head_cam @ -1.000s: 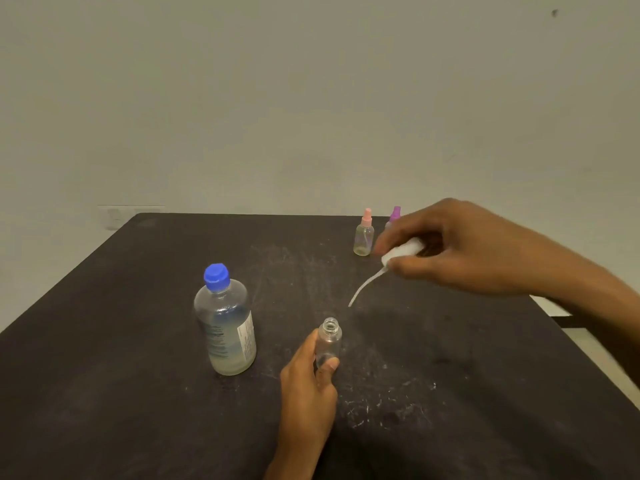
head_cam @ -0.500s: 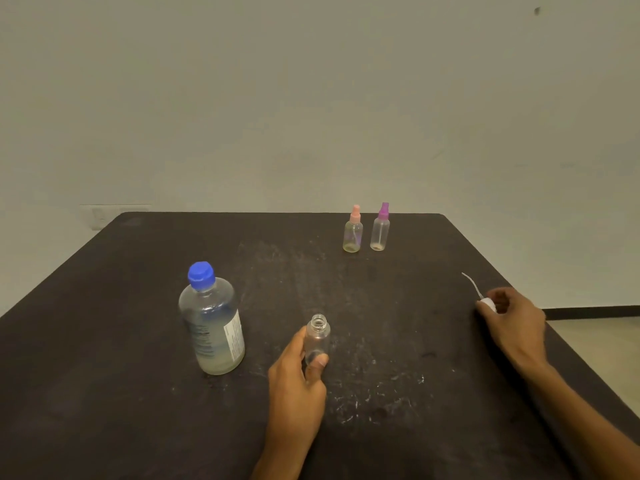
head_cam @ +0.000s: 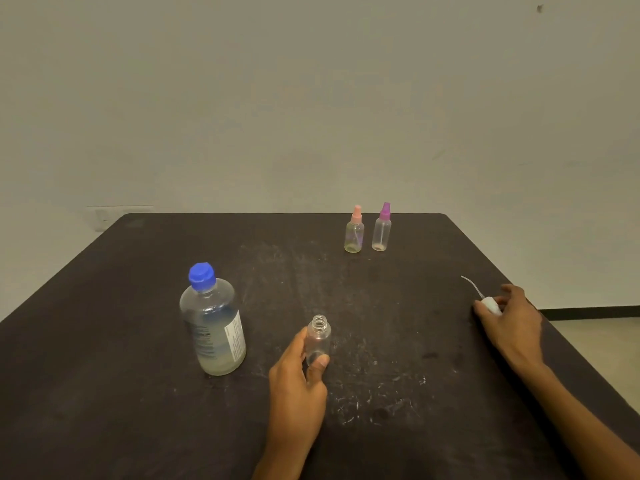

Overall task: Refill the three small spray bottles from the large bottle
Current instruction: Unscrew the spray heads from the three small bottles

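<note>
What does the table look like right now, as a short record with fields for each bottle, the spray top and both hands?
large bottle: upright, blue cap on, partly filled
open small bottle: upright, top off, looks empty
left hand: grips the open small bottle
white spray top: on the table's right side, tube pointing away
right hand: at the white spray top, fingers around it
pink-topped bottle: far side, capped
purple-topped bottle: beside it, capped

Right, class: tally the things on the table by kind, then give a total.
Small spray bottles: 3 (open one, pink-topped, purple-topped)
Large bottle: 1
Loose spray head: 1
Total: 5
</note>
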